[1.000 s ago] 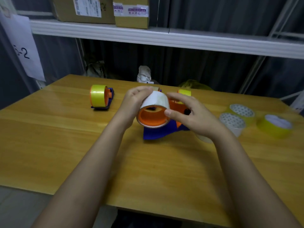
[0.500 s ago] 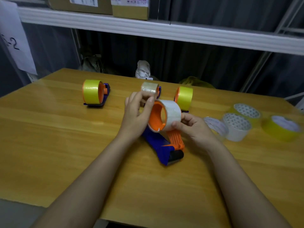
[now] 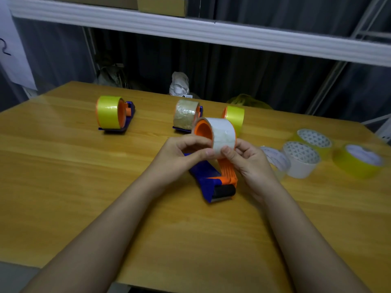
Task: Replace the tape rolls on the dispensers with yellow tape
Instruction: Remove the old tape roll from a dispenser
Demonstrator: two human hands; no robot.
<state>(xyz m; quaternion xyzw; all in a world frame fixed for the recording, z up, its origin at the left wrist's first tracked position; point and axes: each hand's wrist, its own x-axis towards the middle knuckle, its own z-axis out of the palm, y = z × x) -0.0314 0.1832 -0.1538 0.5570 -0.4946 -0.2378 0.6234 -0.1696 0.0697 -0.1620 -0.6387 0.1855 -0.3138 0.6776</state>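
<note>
**Both hands pinch the clear tape roll on the near dispenser**

The left hand [image 3: 179,154] and the right hand [image 3: 248,159] meet at the clear tape roll [image 3: 223,134], each grip pinching its lower edge between thumb and curled fingers, the two thumbs almost touching on the tape's face. The roll sits on the orange hub of the blue and orange dispenser [image 3: 213,178], which lies on the wooden counter [image 3: 63,176] between the wrists, its black roller end pointing toward the person.

Behind the hands stand three more dispensers. The one at far left [image 3: 113,113] carries yellow tape; the middle one [image 3: 187,117] carries brownish clear tape; the one just behind the held roll [image 3: 234,117] carries yellow tape and is partly hidden by it.

To the right of the right hand, loose rolls lie flat on the counter: a clear roll [image 3: 275,160] touching a white roll [image 3: 301,159], a yellow roll [image 3: 315,139] behind those, and another yellow roll [image 3: 359,161] farthest right, near the counter's edge.

A white shelf [image 3: 211,32] runs across above the counter's far side.
</note>
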